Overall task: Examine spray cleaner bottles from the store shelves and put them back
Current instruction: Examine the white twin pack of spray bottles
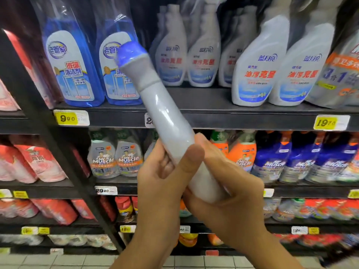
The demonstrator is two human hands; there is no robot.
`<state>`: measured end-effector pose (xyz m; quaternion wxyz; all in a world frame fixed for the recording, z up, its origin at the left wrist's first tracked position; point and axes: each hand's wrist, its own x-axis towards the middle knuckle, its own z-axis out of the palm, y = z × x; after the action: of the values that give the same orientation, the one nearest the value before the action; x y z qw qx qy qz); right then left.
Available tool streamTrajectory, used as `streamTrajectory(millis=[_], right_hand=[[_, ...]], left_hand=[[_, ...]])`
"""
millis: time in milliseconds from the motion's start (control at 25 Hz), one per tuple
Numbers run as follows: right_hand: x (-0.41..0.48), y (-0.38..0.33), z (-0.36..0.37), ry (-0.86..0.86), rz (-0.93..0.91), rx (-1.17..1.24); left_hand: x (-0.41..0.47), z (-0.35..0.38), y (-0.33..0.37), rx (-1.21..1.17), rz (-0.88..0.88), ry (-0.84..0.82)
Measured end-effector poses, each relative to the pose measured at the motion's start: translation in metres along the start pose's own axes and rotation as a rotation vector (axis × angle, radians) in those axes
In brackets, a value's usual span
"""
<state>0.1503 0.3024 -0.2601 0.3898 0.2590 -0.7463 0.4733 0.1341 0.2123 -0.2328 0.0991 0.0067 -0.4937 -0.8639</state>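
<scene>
The left hand grips the lower part of a smooth, pale grey-white plastic bottle with a rounded blue cap. Its thumb is pressed across the front and its fingers are curled close together behind. The right hand wraps the bottle's base from the right, fingers curled round it and touching the left thumb. How the fingertips lie on the far side cannot be told. The bottle is held in front of the shelves, off them, tilted with its narrow ribbed neck and cap up and to the left.

Behind, from the left, soft pink-and-red plastic refill packs lie stacked beside a black metal upright. Two tall clear bottles of blue liquid with white labels stand on the upper black shelf, above a yellow price tag reading 9.90. To the right stand glossy white trigger-spray bottles with red lettering. On the shelf below are grey Mr Muscle spray bottles, then orange ones, then dark blue ones, all somewhat blurred.
</scene>
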Motion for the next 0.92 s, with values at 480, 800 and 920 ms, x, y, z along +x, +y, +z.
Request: streamTrajectory(millis=[480,800,920], right_hand=[[0.001,0.045,-0.031,-0.216,0.222,0.298],[-0.004,0.083,-0.065,-0.229,0.899,0.889],[-0.016,0.079,-0.063,-0.239,0.929,0.914]], left_hand=[[-0.008,-0.041,0.002,-0.228,-0.240,-0.065],[0.006,-0.055,0.004,-0.238,-0.274,-0.216],[0.012,-0.062,0.000,-0.196,-0.337,-0.241]])
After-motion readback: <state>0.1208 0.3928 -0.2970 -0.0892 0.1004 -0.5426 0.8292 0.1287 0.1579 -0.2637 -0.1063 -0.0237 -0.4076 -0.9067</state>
